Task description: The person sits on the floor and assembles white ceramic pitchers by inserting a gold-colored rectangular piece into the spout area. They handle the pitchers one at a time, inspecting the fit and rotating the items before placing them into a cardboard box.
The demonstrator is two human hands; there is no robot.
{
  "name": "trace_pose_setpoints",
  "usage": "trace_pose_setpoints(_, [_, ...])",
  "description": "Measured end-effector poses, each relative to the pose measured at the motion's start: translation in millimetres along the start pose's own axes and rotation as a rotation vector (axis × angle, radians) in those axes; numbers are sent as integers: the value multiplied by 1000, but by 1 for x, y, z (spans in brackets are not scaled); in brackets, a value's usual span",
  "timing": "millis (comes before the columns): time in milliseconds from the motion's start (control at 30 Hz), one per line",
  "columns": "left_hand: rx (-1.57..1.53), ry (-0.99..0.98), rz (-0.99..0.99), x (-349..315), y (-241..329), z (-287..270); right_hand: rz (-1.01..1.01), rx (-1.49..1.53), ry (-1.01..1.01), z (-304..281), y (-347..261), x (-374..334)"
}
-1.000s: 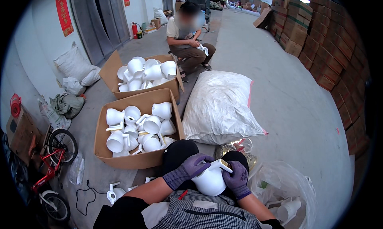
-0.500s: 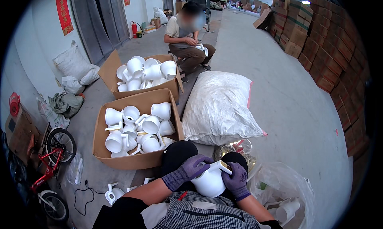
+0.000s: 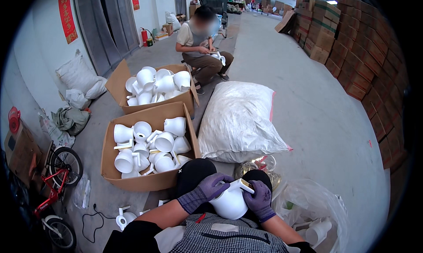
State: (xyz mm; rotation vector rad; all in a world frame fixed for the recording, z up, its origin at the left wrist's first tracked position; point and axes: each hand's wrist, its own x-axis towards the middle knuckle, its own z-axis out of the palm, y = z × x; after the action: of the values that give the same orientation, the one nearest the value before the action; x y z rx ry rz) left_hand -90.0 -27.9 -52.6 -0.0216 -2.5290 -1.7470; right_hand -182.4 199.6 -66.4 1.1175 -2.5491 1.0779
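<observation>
The white vessel [image 3: 231, 205] sits in the person's lap, its handle [image 3: 243, 184] jutting out toward one o'clock. The left hand [image 3: 213, 186] is half curled over the body at ten o'clock; the right hand [image 3: 259, 201] is bent round the handle side at three, its fingertips partly hidden (both wear purple gloves). The step in hand looks like steadying the vessel and working at the handle; any further push or turn there would call for the left hand to brace the smooth body.

At nine o'clock loose white pieces [image 3: 129, 217] lie on the floor. Further out at three, a clear plastic bag [image 3: 337, 204] slumps around white parts [image 3: 318, 232]. At ten, the near cardboard box [image 3: 145, 185] holds jumbled white cups [image 3: 164, 142], several with handles; at eleven, the far cardboard box [image 3: 118, 82] is heaped with similar ones. Toward twelve lies a bulging white sack [image 3: 238, 120], contents hidden.
</observation>
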Motion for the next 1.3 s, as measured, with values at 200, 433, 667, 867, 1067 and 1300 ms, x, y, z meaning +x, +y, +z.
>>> trace_pose_setpoints(200, [27,6,10,1,1,1,4,-8,3,-2,-3,0])
trace_pose_setpoints(433, [-4,26,22,1,-9,5,11,-3,-16,-2,-1,0])
trace_pose_setpoints(667, [14,28,48,0,-7,3,11,11,-20,-3,-3,1])
trace_pose_setpoints(867, [2,16,30,0,-1,1,-1,4,-20,-2,-2,0])
trace_pose_setpoints(1067, [-32,23,9,0,-2,3,-27,2,10,-3,-3,1])
trace_pose_setpoints(1300, [-32,28,12,-1,-3,3,-12,7,3,-1,0,0])
